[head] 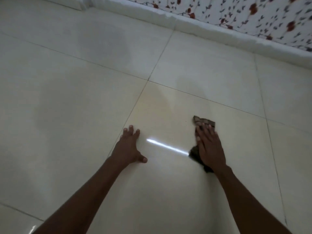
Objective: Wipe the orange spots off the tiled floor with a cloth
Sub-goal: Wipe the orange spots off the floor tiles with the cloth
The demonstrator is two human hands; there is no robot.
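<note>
My right hand (210,146) lies flat with straight fingers on a dark brownish cloth (205,122) and presses it onto the cream tiled floor (84,107). The cloth shows beyond the fingertips and beside the wrist; its middle is hidden under the hand. My left hand (129,146) rests on the floor to the left, fingers spread, holding nothing. A faint orange-tinted smear (162,103) shows on the tile ahead of both hands. A tiny dark speck (186,121) sits just left of the cloth.
A white skirting (194,22) runs along the far side, with a wall covered in a red and grey flower pattern (253,12) above it. A bright streak of reflected light (167,146) lies between my hands. Grout lines cross the floor.
</note>
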